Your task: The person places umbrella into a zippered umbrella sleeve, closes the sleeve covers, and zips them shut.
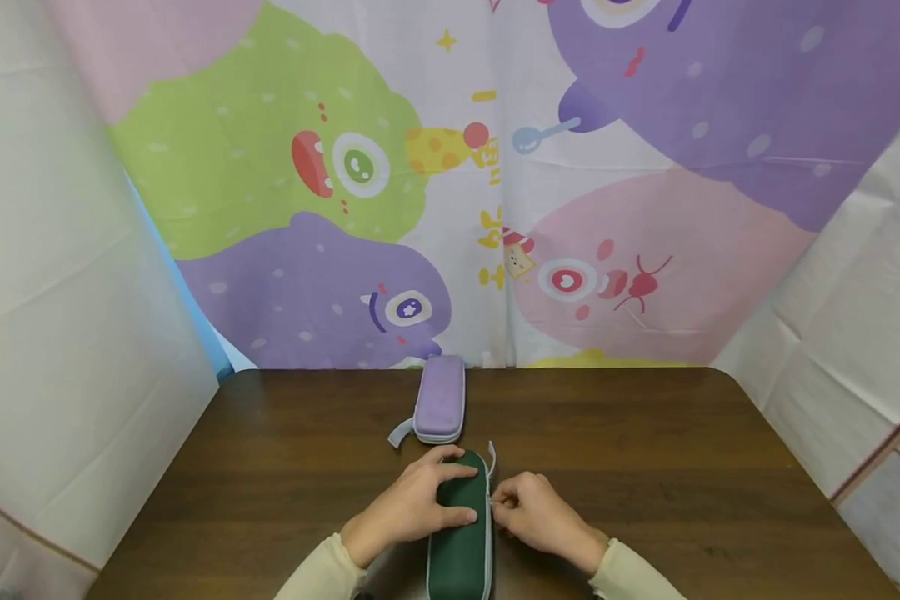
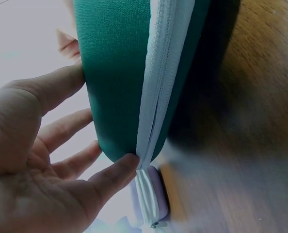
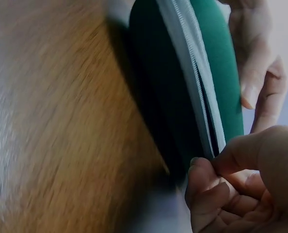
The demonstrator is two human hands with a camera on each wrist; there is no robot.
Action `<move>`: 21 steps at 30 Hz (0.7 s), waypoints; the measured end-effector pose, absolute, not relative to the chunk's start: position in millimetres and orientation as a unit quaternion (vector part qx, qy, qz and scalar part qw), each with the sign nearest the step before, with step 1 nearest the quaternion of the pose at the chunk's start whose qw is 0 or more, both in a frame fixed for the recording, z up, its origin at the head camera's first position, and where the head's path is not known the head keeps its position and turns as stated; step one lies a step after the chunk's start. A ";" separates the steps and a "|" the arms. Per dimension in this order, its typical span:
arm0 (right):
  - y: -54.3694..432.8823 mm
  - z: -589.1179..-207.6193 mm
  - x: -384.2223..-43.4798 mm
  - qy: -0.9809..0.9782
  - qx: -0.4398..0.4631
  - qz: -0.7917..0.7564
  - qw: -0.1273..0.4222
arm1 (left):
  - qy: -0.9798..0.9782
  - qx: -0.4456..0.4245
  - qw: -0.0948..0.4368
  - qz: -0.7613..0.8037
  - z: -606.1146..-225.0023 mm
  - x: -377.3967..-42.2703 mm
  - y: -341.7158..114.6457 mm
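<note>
A green pencil case (image 1: pixel 456 560) with a pale grey zipper (image 3: pixel 182 48) lies lengthwise at the table's near middle. My left hand (image 1: pixel 418 500) rests on its lid, fingers spread and fairly straight. In the left wrist view one fingertip touches the zipper tape at the case's end. At the right side, my right hand (image 1: pixel 542 515) pinches the zipper pull between thumb and forefinger; the fingers hide the pull itself. A narrow gap shows between the zipper's teeth near the pinch in the right wrist view. A grey strap (image 1: pixel 492 458) sticks out at the far right end.
Beyond the green case lies a purple pencil case (image 1: pixel 441 398), its grey strap (image 1: pixel 401 432) pointing left. The brown wooden table (image 1: pixel 630 442) reaches back to a cartoon-printed curtain (image 1: pixel 495 317). White cloth walls (image 1: pixel 67 275) stand on both sides.
</note>
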State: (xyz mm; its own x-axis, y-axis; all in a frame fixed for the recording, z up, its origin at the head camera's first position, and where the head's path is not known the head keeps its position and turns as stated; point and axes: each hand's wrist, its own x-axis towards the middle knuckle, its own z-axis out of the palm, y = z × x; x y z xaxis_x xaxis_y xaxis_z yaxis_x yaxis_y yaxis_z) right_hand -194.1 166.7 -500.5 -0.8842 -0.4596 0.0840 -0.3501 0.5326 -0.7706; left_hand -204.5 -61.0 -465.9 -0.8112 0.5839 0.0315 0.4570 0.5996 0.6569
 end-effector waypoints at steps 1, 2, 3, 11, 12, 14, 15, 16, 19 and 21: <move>166.6 -500.5 -194.2 0.876 -0.237 -0.415 0.056 | 0.890 0.292 0.094 0.337 -465.7 -204.6 -60.4; 166.4 -500.5 -194.3 0.880 -0.242 -0.407 0.047 | 0.890 0.291 0.095 0.337 -465.6 -204.7 -59.7; 166.3 -500.5 -194.4 0.882 -0.246 -0.400 0.041 | 0.891 0.289 0.096 0.336 -465.4 -204.8 -59.0; 166.1 -501.5 -195.6 0.888 -0.264 -0.376 0.022 | 0.892 0.288 0.100 0.334 -463.4 -205.4 -57.7; 166.0 -501.6 -196.0 0.889 -0.266 -0.373 0.019 | 0.891 0.287 0.101 0.336 -463.3 -205.7 -58.1; 165.8 -501.8 -196.5 0.889 -0.271 -0.369 0.016 | 0.890 0.287 0.102 0.339 -463.1 -205.9 -58.9; 165.8 -502.0 -196.7 0.889 -0.272 -0.367 0.016 | 0.890 0.287 0.103 0.339 -463.3 -206.0 -59.3; 165.9 -502.1 -196.7 0.889 -0.273 -0.367 0.016 | 0.889 0.288 0.104 0.340 -463.5 -205.9 -59.4; 166.8 -502.9 -196.1 0.890 -0.274 -0.363 0.019 | 0.888 0.291 0.105 0.341 -464.6 -205.5 -59.2; 167.8 -503.5 -195.3 0.890 -0.278 -0.362 0.019 | 0.888 0.292 0.104 0.341 -465.7 -205.4 -58.7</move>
